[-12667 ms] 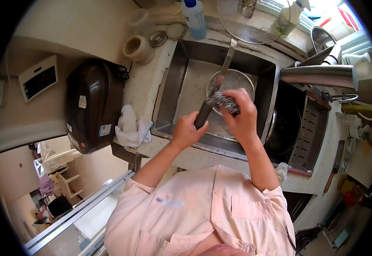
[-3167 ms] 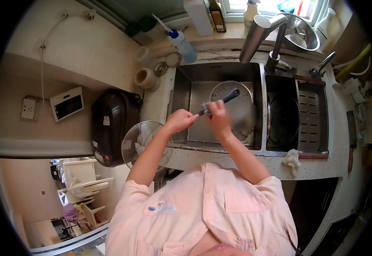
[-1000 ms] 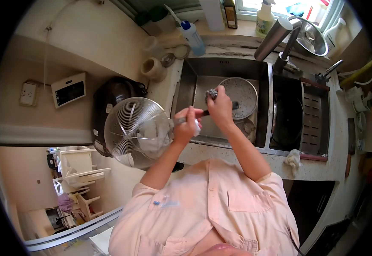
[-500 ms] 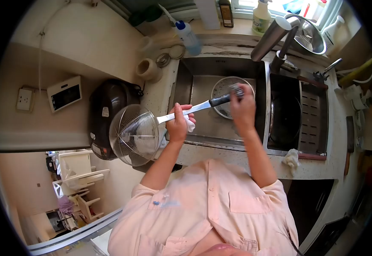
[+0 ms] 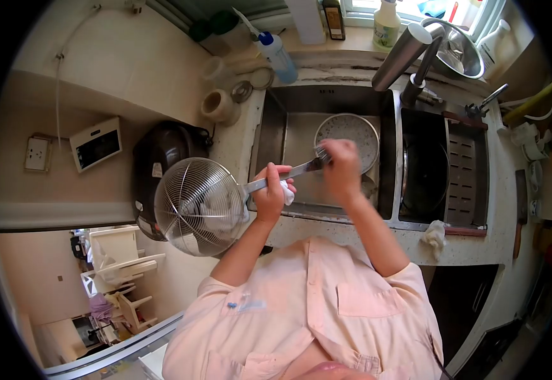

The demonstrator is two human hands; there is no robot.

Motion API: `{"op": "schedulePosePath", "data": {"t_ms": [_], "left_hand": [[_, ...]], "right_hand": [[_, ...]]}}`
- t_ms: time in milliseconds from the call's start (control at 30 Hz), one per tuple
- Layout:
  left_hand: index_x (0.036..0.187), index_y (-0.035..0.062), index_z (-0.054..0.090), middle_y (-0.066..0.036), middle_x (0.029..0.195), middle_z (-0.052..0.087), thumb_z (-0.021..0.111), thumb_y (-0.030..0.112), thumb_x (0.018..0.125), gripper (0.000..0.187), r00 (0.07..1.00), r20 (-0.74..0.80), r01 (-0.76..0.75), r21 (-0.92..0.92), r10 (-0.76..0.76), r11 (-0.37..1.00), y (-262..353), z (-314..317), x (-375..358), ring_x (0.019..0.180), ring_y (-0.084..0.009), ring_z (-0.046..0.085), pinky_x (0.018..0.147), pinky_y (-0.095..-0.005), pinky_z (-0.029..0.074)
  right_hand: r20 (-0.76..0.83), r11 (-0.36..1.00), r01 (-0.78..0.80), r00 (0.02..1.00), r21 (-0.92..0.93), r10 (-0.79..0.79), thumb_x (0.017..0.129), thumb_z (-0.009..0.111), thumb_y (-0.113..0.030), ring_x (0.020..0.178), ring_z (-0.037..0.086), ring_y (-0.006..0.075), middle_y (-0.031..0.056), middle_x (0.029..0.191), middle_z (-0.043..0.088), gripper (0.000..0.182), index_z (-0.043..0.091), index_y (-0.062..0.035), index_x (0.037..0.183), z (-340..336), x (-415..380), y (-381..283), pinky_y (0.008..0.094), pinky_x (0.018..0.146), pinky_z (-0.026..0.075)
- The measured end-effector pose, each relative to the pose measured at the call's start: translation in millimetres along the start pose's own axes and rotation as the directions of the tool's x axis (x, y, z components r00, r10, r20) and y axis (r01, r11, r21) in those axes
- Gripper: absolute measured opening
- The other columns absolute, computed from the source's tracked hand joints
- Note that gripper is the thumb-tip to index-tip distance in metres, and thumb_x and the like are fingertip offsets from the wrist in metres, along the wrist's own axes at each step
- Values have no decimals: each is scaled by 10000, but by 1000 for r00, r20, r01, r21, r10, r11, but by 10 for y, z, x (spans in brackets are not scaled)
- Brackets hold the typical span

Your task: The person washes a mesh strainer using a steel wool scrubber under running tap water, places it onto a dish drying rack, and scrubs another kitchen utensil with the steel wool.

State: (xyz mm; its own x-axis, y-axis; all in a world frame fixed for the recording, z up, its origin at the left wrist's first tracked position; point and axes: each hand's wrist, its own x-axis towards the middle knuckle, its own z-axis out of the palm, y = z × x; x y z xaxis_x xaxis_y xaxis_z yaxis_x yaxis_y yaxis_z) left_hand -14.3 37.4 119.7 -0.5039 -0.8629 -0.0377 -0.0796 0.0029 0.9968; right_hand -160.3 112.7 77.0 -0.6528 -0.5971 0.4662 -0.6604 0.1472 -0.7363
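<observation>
A wire strainer (image 5: 195,201) with a round basket and a long handle is held over the counter's front edge, its basket to the left. My left hand (image 5: 269,193) is closed around the metal handle near the basket. Something white and crumpled (image 5: 287,193) shows at that palm. My right hand (image 5: 342,166), blurred by motion, is closed at the handle's dark grip end above the sink. It holds a grey metallic scouring ball (image 5: 322,153), partly hidden by the fingers, against the handle. Behind it, a round speckled lid or plate (image 5: 358,134) lies in the sink (image 5: 295,142).
The faucet (image 5: 402,57) stands behind the sink divider. A black pan (image 5: 425,177) sits in the right basin. A dark rice cooker (image 5: 162,149) is left of the sink, with a blue-capped bottle (image 5: 279,57) behind. A white crumpled cloth (image 5: 435,235) lies on the front counter.
My right hand and the scouring ball have moved left and down along the handle. The strainer has turned, so its basket shows more face-on and sits slightly lower.
</observation>
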Motion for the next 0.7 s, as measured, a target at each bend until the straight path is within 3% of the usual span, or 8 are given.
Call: {"op": "schedulePosePath", "data": {"t_ms": [67, 167, 300, 500, 533, 600, 633, 700], "left_hand": [[804, -26, 591, -78, 644, 571, 362, 316, 966, 443, 998, 45, -52, 50, 50, 997, 2, -69, -50, 492, -112, 547, 441, -228, 445], [785, -22, 599, -77, 649, 576, 363, 303, 967, 441, 996, 77, -40, 36, 37, 999, 21, -177, 25, 492, -111, 547, 434, -226, 441], [740, -9, 586, -62, 608, 563, 375, 297, 964, 434, 993, 106, -44, -3, 44, 999, 206, -225, 230, 453, -106, 527, 406, -224, 416], [684, 29, 566, -2, 578, 510, 445, 326, 944, 413, 984, 179, -37, 162, 7, 986, 694, -147, 482, 409, -76, 467, 395, -219, 338], [704, 27, 570, 3, 586, 510, 456, 319, 941, 393, 969, 231, -128, 143, 93, 981, 709, -131, 528, 445, -74, 474, 422, -218, 347], [746, 24, 576, 12, 603, 512, 477, 306, 936, 354, 910, 328, -299, 97, 253, 949, 720, -86, 567, 518, -70, 489, 476, -217, 364], [879, 20, 595, -20, 707, 539, 550, 297, 896, 281, 915, 404, -88, 180, 8, 980, 779, -130, 523, 666, -101, 514, 600, -241, 410], [966, 6, 592, -29, 806, 526, 573, 240, 881, 250, 846, 482, -363, 206, 229, 909, 690, -73, 438, 726, -99, 509, 643, -230, 433]], "right_hand": [[45, 967, -254, 966, 13, 253, 670, 632, -11, 772, 589, 253, 81, 697, 599, 203, 585, -31, 867, -63, 103, 393, 360, 669, 469], [279, 753, -468, 883, 464, 377, 744, 658, -85, 764, 568, 155, 50, 738, 595, 202, 584, -24, 921, -330, 305, 258, 295, 676, 460], [666, 791, -429, 745, 436, 36, 744, 691, -97, 902, 508, 99, 31, 974, 564, 380, 551, -39, 1092, -515, 317, 78, 235, 813, 414], [775, 820, -407, 628, 403, -69, 633, 780, -75, 928, 525, 98, 21, 1003, 580, 578, 532, -66, 1154, -512, 226, -192, 244, 860, 412], [794, 799, -427, 600, 423, -100, 631, 780, -68, 917, 528, 98, 19, 993, 582, 586, 529, -71, 1161, -481, 205, -224, 245, 855, 415], [703, 725, -440, 706, 530, -86, 621, 777, -55, 881, 548, 108, 25, 952, 597, 522, 549, -62, 1090, -386, 104, -296, 248, 819, 435], [663, 689, -449, 746, 568, -61, 619, 778, -53, 873, 549, 105, 22, 946, 596, 507, 553, -62, 1073, -345, 69, -329, 244, 810, 438], [589, 657, -445, 808, 609, 0, 621, 770, -44, 854, 551, 100, 19, 942, 597, 459, 558, -66, 1028, -274, 43, -394, 239, 783, 446]]}}
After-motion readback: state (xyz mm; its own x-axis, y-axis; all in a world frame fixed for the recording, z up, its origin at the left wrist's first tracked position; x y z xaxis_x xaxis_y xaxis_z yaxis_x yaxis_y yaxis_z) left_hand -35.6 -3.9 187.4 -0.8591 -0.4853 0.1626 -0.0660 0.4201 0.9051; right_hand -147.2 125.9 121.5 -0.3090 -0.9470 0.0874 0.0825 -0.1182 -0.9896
